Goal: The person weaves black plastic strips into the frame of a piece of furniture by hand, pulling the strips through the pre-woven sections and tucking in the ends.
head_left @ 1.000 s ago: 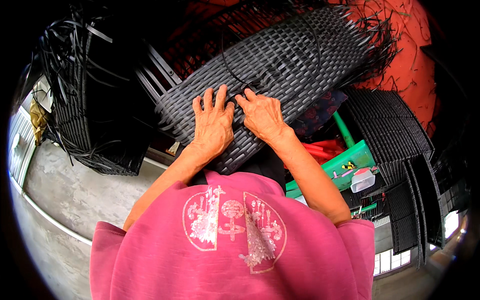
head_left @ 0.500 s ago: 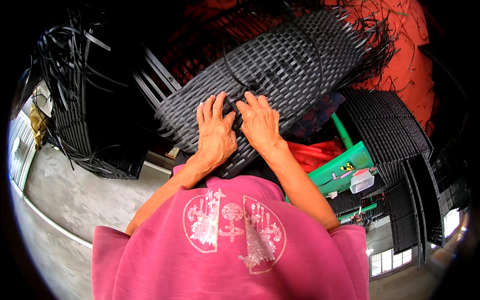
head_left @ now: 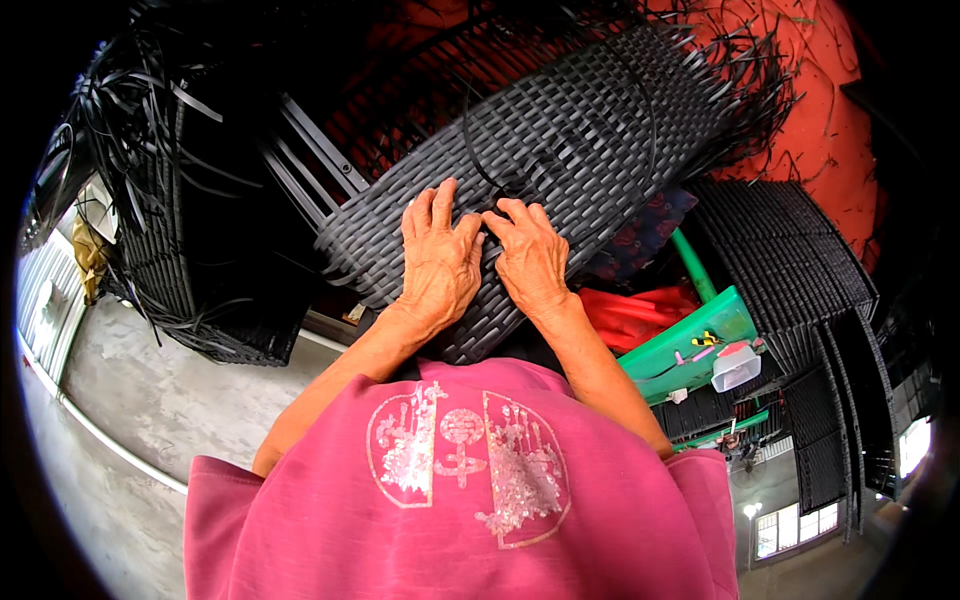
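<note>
Both hands flat, fingers spread, nothing clasped: left hand [head_left: 437,262] and right hand [head_left: 530,260] press side by side, thumbs nearly touching, on the dark woven panel [head_left: 560,140] tilted across the lap. Loose black strips [head_left: 130,120] bristle left; a green tray [head_left: 690,345] sits right.

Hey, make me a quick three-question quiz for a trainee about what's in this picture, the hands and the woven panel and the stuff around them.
1. True or false: both hands rest side by side on the black woven panel.
2. What colour is the plastic stool or tray to the person's right? A) green B) yellow C) white
3. Fill in: loose black ___ hang from the unfinished frame at the person's left.

Key
1. True: the left hand and right hand lie flat on the weave, fingers spread.
2. A
3. strips
</note>
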The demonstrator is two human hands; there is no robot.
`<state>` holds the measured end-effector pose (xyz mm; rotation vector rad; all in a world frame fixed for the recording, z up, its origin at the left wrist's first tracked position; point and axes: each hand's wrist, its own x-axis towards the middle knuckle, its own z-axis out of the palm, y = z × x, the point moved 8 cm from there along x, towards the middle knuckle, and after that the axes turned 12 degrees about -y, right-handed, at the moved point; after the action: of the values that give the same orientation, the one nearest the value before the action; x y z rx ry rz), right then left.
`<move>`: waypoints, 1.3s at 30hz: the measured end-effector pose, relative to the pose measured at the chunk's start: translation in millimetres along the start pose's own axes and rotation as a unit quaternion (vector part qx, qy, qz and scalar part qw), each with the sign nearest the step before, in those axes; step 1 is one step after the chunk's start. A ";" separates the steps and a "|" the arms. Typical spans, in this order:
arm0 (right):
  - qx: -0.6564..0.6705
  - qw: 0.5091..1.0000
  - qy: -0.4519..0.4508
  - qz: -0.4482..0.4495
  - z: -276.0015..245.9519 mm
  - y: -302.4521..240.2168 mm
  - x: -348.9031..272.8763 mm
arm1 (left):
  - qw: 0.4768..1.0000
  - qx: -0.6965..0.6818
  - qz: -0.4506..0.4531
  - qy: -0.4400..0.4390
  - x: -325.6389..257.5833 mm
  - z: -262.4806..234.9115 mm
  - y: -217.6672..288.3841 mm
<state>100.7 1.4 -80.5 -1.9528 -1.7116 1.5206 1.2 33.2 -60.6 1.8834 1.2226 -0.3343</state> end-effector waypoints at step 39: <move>0.520 0.831 -0.189 0.053 -82.6 55.0 -60.2 | 0.983 0.122 -0.021 -0.133 11.4 32.8 -14.8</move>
<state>206.8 -25.8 -42.0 -1.1885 -0.5097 2.2788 1.1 17.7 -95.0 1.9436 1.0790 -0.7624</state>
